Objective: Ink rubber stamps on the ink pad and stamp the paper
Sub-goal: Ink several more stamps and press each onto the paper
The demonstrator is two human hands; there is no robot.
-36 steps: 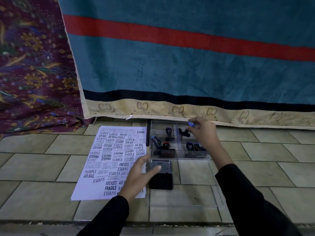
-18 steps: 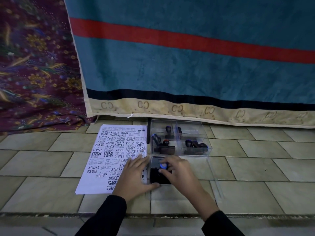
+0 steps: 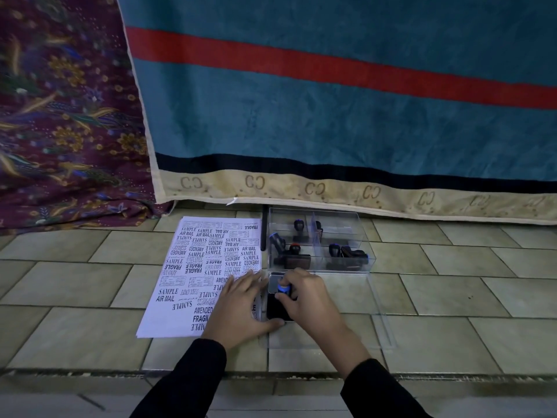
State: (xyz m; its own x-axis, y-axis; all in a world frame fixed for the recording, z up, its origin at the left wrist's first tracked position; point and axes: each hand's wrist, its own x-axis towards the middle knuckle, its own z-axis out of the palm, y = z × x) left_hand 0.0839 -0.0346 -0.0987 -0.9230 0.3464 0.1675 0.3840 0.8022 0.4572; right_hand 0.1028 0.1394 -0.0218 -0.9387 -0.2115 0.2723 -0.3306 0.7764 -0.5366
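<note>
A white paper (image 3: 193,276) covered with black stamp prints lies on the tiled floor. Right of it sits a black ink pad (image 3: 275,307) with its grey lid (image 3: 275,282) folded back. My right hand (image 3: 310,300) grips a stamp with a blue-topped handle (image 3: 283,288) and holds it down on the pad. My left hand (image 3: 241,309) lies flat with straight fingers on the paper's lower right corner, its thumb at the pad's near edge. The stamp's base is hidden under my fingers.
A clear plastic box (image 3: 366,260) behind the pad holds several more stamps with dark handles. Its clear lid (image 3: 382,327) lies flat on the tiles to the right. A teal blanket with a red stripe (image 3: 331,116) hangs behind, beside a patterned purple cloth (image 3: 60,116).
My right hand came from the clear box with the blue-topped stamp down to the ink pad. My left hand settled flat on the paper's corner. In the last half second little moved.
</note>
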